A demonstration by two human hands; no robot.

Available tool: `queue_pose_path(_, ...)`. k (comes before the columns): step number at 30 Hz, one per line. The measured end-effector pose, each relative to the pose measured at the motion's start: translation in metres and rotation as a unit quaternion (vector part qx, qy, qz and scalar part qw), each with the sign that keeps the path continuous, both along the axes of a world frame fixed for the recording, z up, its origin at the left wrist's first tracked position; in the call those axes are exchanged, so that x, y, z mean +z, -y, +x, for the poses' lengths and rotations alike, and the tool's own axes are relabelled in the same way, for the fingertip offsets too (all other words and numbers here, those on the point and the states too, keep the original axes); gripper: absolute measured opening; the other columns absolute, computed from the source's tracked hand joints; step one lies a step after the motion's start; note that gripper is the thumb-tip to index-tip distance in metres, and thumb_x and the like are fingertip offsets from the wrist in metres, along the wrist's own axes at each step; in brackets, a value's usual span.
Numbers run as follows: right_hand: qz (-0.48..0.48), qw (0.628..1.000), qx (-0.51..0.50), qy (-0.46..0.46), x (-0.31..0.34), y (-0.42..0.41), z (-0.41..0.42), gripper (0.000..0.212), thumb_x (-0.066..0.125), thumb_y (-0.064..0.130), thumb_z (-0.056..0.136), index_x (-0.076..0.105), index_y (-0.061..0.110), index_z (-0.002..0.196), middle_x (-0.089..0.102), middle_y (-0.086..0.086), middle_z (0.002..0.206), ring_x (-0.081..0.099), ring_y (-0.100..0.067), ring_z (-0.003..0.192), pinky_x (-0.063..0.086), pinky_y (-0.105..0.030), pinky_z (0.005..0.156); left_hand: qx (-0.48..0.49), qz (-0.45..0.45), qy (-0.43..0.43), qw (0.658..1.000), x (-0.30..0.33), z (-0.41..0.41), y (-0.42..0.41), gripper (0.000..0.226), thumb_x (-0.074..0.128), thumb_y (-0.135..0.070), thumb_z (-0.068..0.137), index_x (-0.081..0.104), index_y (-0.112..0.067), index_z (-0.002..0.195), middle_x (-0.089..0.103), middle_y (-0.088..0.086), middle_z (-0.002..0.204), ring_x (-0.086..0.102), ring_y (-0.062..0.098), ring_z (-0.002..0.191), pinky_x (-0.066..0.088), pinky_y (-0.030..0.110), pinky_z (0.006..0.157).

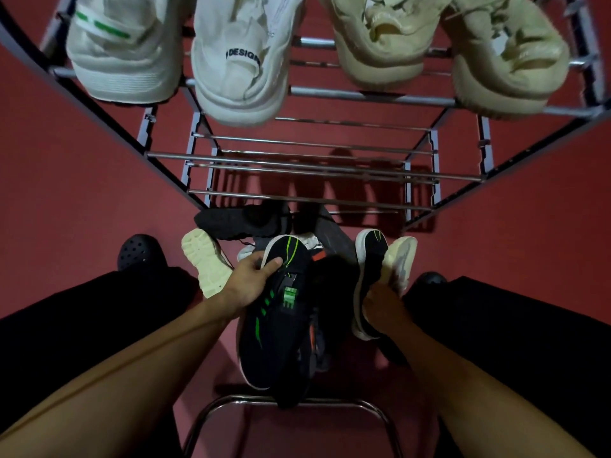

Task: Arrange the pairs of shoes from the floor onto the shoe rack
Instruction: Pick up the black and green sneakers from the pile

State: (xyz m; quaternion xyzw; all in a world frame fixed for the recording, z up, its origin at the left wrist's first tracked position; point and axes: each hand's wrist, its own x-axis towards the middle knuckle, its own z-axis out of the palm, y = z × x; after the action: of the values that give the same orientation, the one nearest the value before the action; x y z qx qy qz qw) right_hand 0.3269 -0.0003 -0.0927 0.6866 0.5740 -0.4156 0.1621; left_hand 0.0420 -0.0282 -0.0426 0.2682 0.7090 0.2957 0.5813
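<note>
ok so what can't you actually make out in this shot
Head view only:
- Right hand: its fingers are tucked behind the right black-and-green shoe, so the exact grip is hidden.
- The dark shoes in the floor pile merge in low light; their count is unclear.
- Toes of the white shoes and cream shoes on the rack are cut off by the top edge.
- The left hand covers part of the left black-and-green shoe.

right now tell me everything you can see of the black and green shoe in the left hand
The black and green shoe is a black knit-looking sneaker with bright green lines on the toe, green stripes on its side, a green tag on the tongue and a pale sole edge. The left hand grips it near the toe, which points toward the shoe rack. Its heel hangs over a curved metal bar.
</note>
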Motion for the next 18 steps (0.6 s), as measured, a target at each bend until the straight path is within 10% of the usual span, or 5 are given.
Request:
queue_pose_path(7,0.044,0.975,0.163,0.144,-0.005,-0.014,0.003,0.063,0.051,0.062,0.091,0.057,0.014,0.130,0.046,-0.013,0.142,0.045,-0.037,0.129,0.042,-0.046,0.104,0.065,-0.006,0.003,0.998,-0.007,0.007,-0.004,0.016,0.066,-0.026,0.097,0.075,-0.014,0.101,0.079,0.002,0.091,0.075,0.018,0.082,0.059,0.034,0.083)
queue_pose_path(13,0.021,0.980,0.114,0.165,-0.022,-0.015,-0.015,0.071,0.061,0.072,0.079,0.065,0.015,0.122,0.015,-0.020,0.161,0.011,-0.042,0.149,0.021,-0.051,0.119,0.072,-0.025,0.030,0.997,-0.012,0.015,-0.009,0.019,0.065,-0.023,0.098,0.075,-0.007,0.102,0.079,0.005,0.092,0.075,0.014,0.078,0.060,0.023,0.070)
queue_pose_path(18,0.084,0.980,0.022,0.179,-0.043,-0.004,-0.021,0.050,0.066,0.055,0.084,0.072,0.013,0.110,0.032,-0.017,0.148,0.028,-0.041,0.135,0.033,-0.051,0.109,0.075,-0.033,0.022,0.996,-0.018,0.014,-0.018,0.015,0.065,-0.024,0.098,0.073,-0.014,0.092,0.078,-0.007,0.075,0.072,0.003,0.065,0.053,0.013,0.056)
